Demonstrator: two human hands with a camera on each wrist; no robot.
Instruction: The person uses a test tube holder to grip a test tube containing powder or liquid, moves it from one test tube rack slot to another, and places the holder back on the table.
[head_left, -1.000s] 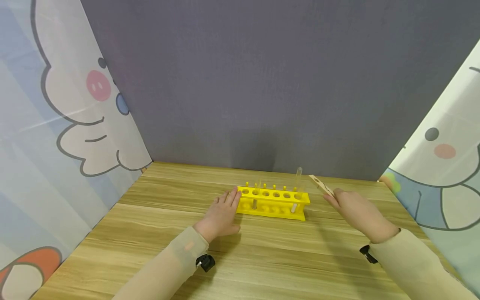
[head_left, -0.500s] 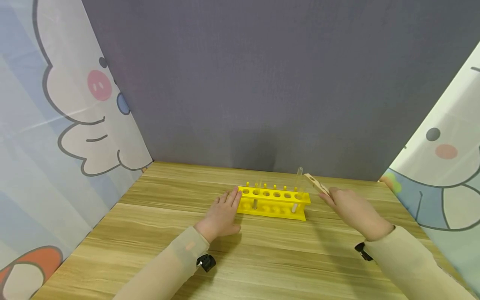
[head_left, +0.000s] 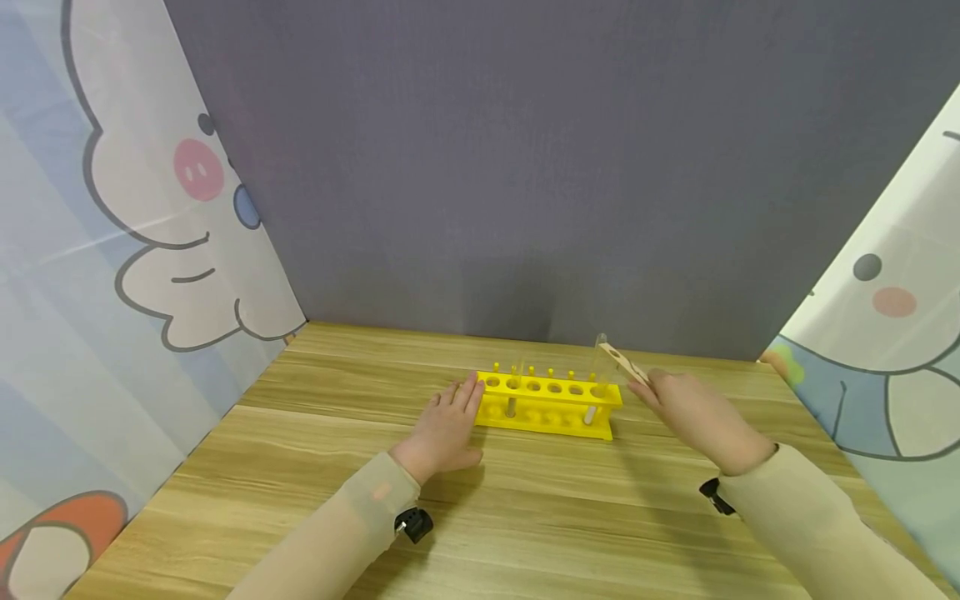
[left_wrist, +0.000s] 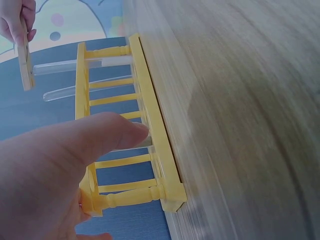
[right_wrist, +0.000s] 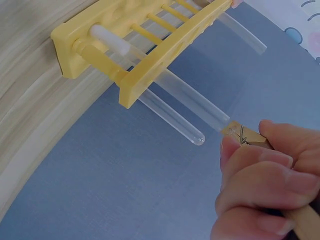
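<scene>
A yellow test tube rack stands on the wooden table. My left hand rests on its left end, fingers laid straight over the top; in the left wrist view the thumb lies across its front. My right hand grips a wooden test tube holder, whose tip overlaps the mouth of a glass test tube with white contents in the rack's right end hole. Behind it an upside-down tube stands on a peg. A third tube, with greyish contents, sits near the left end.
The wooden tabletop runs back to a dark grey panel. Cartoon-printed curtains, one at the left and one at the right, flank the table. Several bare pegs line the rack's rear.
My right hand has moved left with the test tube holder, bringing its tip from beside the rack to the tubes at the right end. The left hand and the rack stay put.
</scene>
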